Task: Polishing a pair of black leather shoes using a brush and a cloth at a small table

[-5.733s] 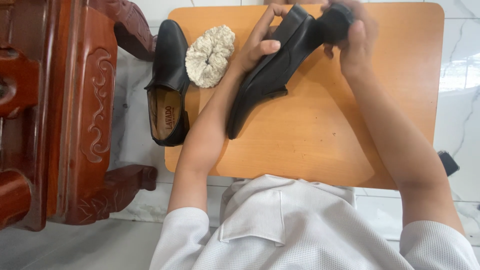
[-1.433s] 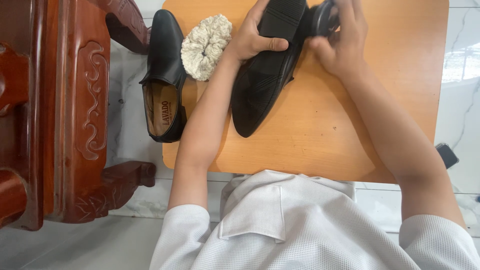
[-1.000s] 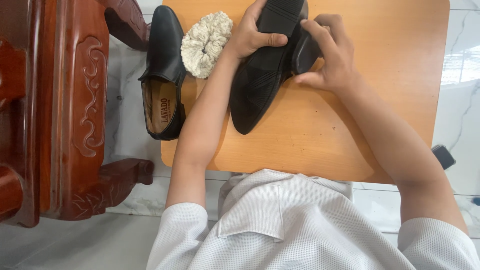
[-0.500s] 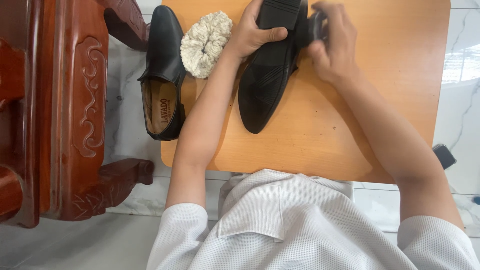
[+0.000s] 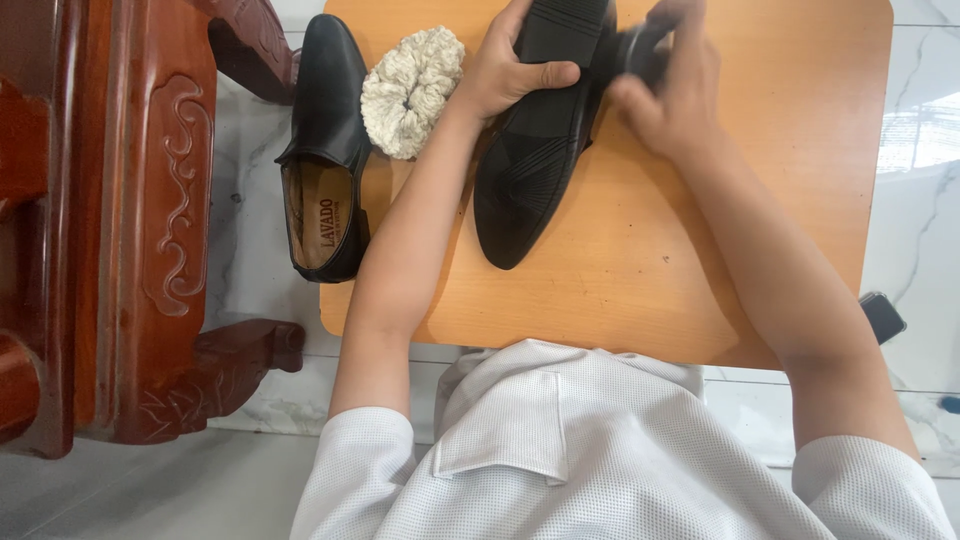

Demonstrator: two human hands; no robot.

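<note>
My left hand (image 5: 510, 75) grips a black leather shoe (image 5: 540, 150) near its heel and holds it sole up over the small orange wooden table (image 5: 700, 260), the toe pointing toward me. At the shoe's right side near the heel, my right hand (image 5: 675, 95) is blurred and closed on a small black object (image 5: 638, 50), pressed against the shoe. What this object is cannot be told. The second black shoe (image 5: 325, 150) lies upright on the table's left edge. Between the two shoes sits a fluffy cream cloth pad (image 5: 412, 90).
A carved dark red wooden piece of furniture (image 5: 130, 220) stands close on the left. The floor (image 5: 920, 200) is white marble tile. A small dark object (image 5: 884, 316) lies on the floor by the table's right side.
My right hand has moved back and forth along the held shoe's right side and is now up near the heel. The shoe has turned so more of its sole faces up.
</note>
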